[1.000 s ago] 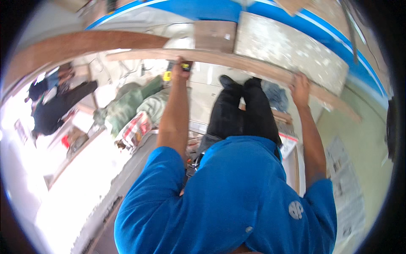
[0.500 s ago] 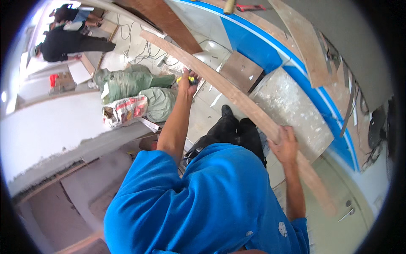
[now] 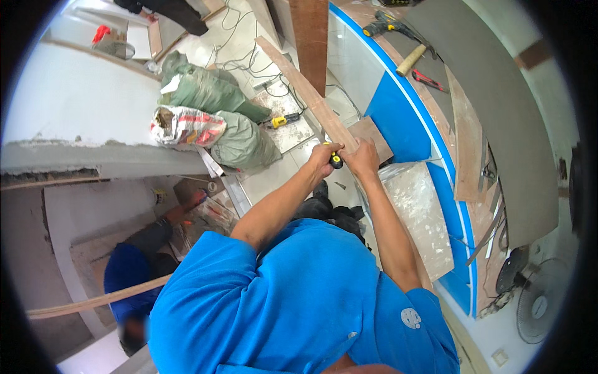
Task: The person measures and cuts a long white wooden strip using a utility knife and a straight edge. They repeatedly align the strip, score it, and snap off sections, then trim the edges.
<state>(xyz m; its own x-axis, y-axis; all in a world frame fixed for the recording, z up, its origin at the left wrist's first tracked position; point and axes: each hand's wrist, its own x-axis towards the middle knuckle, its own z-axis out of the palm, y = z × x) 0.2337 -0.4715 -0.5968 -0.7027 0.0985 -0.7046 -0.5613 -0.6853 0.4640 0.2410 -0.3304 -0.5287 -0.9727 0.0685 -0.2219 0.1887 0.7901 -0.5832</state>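
Note:
My right hand (image 3: 361,158) is closed round a long, thin wooden strip (image 3: 305,91) that slants away to the far left. The strip's near part runs back behind my right forearm. Close beside it, my left hand (image 3: 322,159) is closed on a black-and-yellow handled tool (image 3: 336,160), its rounded end showing at the fingers. Its exact kind I cannot make out. My two hands nearly touch at the strip's edge. Below them, a paint-spattered board (image 3: 414,212) leans by the blue-fronted counter (image 3: 398,103).
Green sacks (image 3: 202,93) and a white-red sack (image 3: 187,124) stand left. A yellow power tool (image 3: 283,121) and cables lie on the floor. A hammer (image 3: 411,60) and red cutter knife (image 3: 430,81) rest on the counter. Another person (image 3: 134,268) crouches lower left; a fan (image 3: 541,305) stands right.
My hands have come together at the strip; my right hand has moved up and left along with it. The view has turned, bringing in the crouching person and more of the counter top.

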